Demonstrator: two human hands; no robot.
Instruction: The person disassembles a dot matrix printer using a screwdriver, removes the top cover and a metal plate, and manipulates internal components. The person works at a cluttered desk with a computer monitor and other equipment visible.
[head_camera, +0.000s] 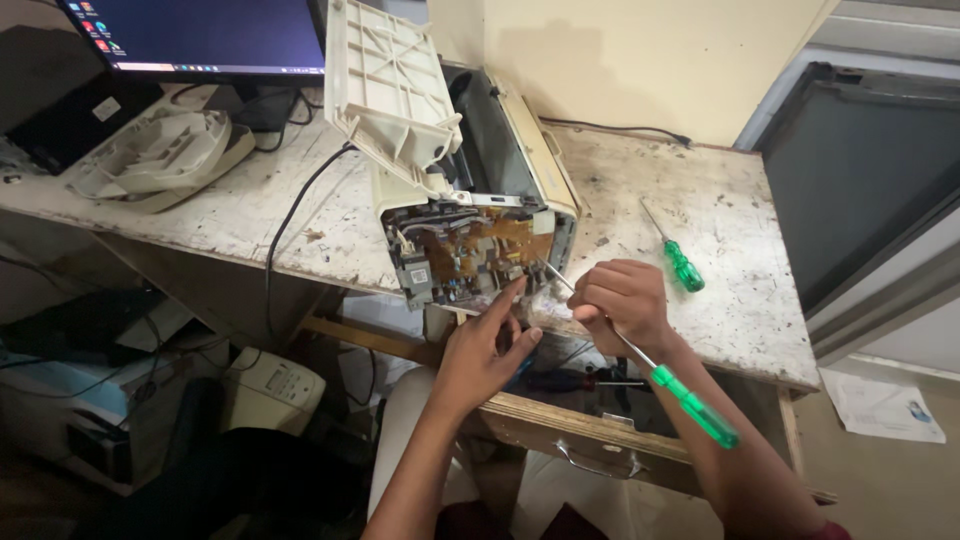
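One printer (470, 190), its side cover off and its lid (385, 90) raised, stands near the front edge of one worn white table (730, 250); all places below are given relative to this printer. On its open side, one brown circuit board (475, 255) faces the viewer. The right hand (620, 303), just right of and below the board, is closed in a fist around the metal shaft of one screwdriver (655, 375); the tip lies against the board's lower right corner, and the green handle projects down and to the right, away from the printer. The left hand (480, 355) reaches up from below, its fingers (510, 295) held together and extended, the tips touching the board's lower edge; it holds nothing that can be seen. A second screwdriver (677, 255), also green-handled, lies flat on the table to the right of the printer, apart from both hands. Two screwdrivers are thus in view. One monitor (210, 35) stands behind and left of the printer, with one detached white cover (160, 160) lying below it. One open drawer (590, 435) sits below the printer.
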